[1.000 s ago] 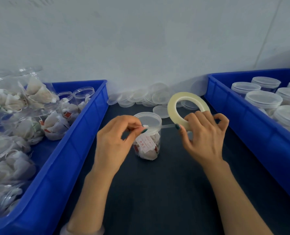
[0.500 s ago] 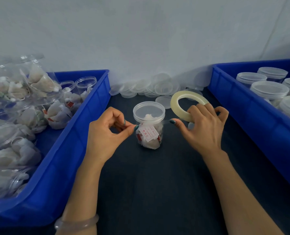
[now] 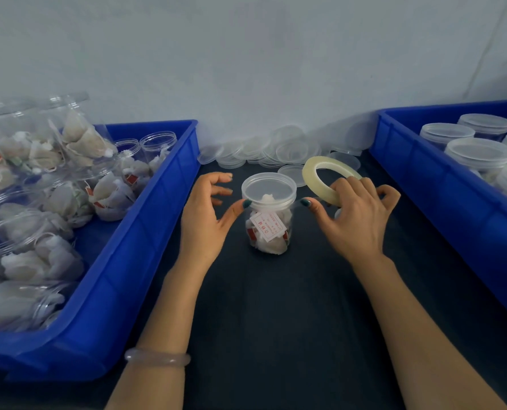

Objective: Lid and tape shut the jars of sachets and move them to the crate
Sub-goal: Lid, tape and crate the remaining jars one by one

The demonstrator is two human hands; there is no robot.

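Touching, perhaps, one jar (image 3: 270,223): two hands (image 3: 205,223) (image 3: 356,223), tape (image 3: 314,187)

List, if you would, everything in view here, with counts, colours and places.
Jar: one, clear, lidded, mid-table between the hands.
Tape: one roll, pale yellow, right of the jar.
Loose lids: a heap, clear, by the wall.
Left crate: one, blue, table's left.
Open jars: many, clear, full of sachets, in the left crate.
Right crate: one, blue, table's right.
Lidded jars: several, clear, in the right crate.
Table: one, dark.
Bracelet: one, pale, left wrist.
Left hand: thumb touching the jar's lid.
Right hand: gripping the tape.
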